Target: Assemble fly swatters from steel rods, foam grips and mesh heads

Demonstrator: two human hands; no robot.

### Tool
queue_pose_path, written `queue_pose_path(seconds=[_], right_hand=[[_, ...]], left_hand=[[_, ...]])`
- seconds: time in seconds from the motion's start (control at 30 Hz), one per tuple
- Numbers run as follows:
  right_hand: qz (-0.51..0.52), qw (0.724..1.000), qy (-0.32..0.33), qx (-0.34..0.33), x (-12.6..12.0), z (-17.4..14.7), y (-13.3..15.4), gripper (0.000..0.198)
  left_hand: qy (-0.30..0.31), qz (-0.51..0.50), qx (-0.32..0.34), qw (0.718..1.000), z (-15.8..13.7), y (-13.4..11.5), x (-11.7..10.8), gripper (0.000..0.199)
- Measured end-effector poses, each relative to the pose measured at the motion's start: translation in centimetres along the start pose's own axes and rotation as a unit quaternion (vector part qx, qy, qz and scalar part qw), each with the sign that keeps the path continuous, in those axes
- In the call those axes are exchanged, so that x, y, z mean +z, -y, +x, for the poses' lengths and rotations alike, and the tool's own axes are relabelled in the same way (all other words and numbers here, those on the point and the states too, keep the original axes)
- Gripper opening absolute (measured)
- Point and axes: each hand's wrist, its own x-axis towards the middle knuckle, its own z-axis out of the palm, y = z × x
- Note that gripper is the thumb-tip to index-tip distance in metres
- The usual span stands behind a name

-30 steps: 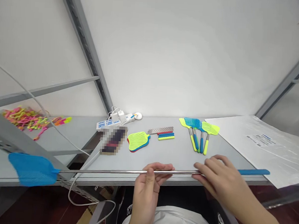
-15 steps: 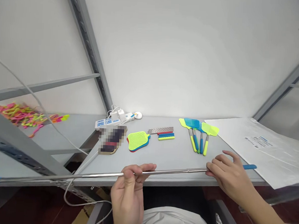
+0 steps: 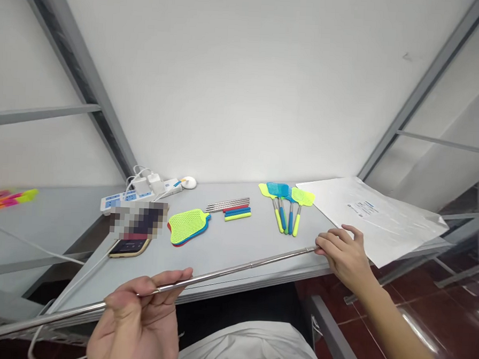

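A telescopic fly swatter is drawn out long and runs across in front of me, its steel rod slanting up to the right. My left hand pinches the rod between thumb and fingers. Farther right, my right hand is closed round the grip end and hides it. The swatter's head lies outside the view at the left. Beyond the rod are a stack of loose swatter heads, several steel rods, coloured grip tubes and several short assembled fly swatters.
A phone, partly blurred out, rests at the table's left near a power strip with chargers and cables. On the right is a white plastic package. Metal frame posts rise at both sides. Colourful pieces lie far left.
The view has turned right. My left hand has moved left along the rod, away from my right hand. The rod tilts more, and its blue head and grip end no longer show.
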Motion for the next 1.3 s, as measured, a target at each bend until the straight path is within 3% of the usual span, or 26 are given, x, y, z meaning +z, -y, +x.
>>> queue_pose_path(seconds=[0.13,0.23,0.3,0.33,0.4,0.43,0.47,0.53,0.57,0.63,0.77,0.83,1.03,1.17,1.3], right_hand=[[-0.022,0.999,-0.011,0.032,0.2,-0.3,-1.5,0.008],[0.003,0.980,-0.124,0.158,0.0,0.6,0.3,0.029],[0.113,0.912,-0.265,0.293,-0.2,1.5,3.8,0.045],[0.199,0.863,-0.331,0.326,-0.2,1.9,6.0,0.044],[0.343,0.795,-0.379,0.326,-0.2,2.8,10.5,0.027],[0.440,0.768,-0.339,0.317,-0.2,3.2,12.4,0.019],[0.550,0.716,-0.270,0.334,-0.2,3.6,14.0,0.013],[0.691,0.605,-0.165,0.361,-0.2,4.5,15.7,0.020],[0.725,0.558,-0.144,0.378,-0.3,5.1,15.9,0.025],[0.739,0.511,-0.162,0.408,-0.6,6.5,15.1,0.028],[0.705,0.522,-0.238,0.417,-1.8,9.4,12.0,0.032],[0.686,0.521,-0.294,0.415,-2.5,10.6,10.2,0.034],[0.632,0.535,-0.385,0.407,-3.1,13.4,5.5,0.032],[0.663,0.516,-0.366,0.400,-2.6,13.9,5.6,0.032],[0.672,0.505,-0.357,0.408,-1.6,12.1,6.8,0.032]], left_hand=[[0.033,-0.005,-0.082,0.996,-1.1,1.1,0.8,0.032],[0.059,-0.042,-0.135,0.988,-2.0,2.3,1.2,0.032],[0.076,-0.077,-0.145,0.983,-2.6,2.9,1.6,0.031],[0.086,-0.095,-0.150,0.980,-2.9,3.1,1.9,0.031],[0.107,-0.125,-0.164,0.973,-3.5,3.3,2.6,0.030],[0.118,-0.135,-0.174,0.968,-3.7,3.3,3.0,0.030],[0.128,-0.142,-0.184,0.964,-3.9,3.2,3.4,0.032],[0.153,-0.143,-0.203,0.957,-4.2,3.1,4.3,0.035],[0.169,-0.138,-0.212,0.953,-4.3,3.1,4.8,0.036],[0.204,-0.122,-0.223,0.945,-4.4,3.0,5.5,0.036],[0.277,-0.098,-0.212,0.932,-3.8,2.6,6.2,0.035],[0.272,-0.117,-0.195,0.935,-2.9,2.2,5.9,0.039],[0.075,-0.186,-0.086,0.976,1.0,1.0,2.7,0.048],[-0.010,-0.194,-0.015,0.981,1.9,0.9,0.7,0.046],[-0.057,-0.178,0.024,0.982,2.2,1.4,-0.1,0.038]])
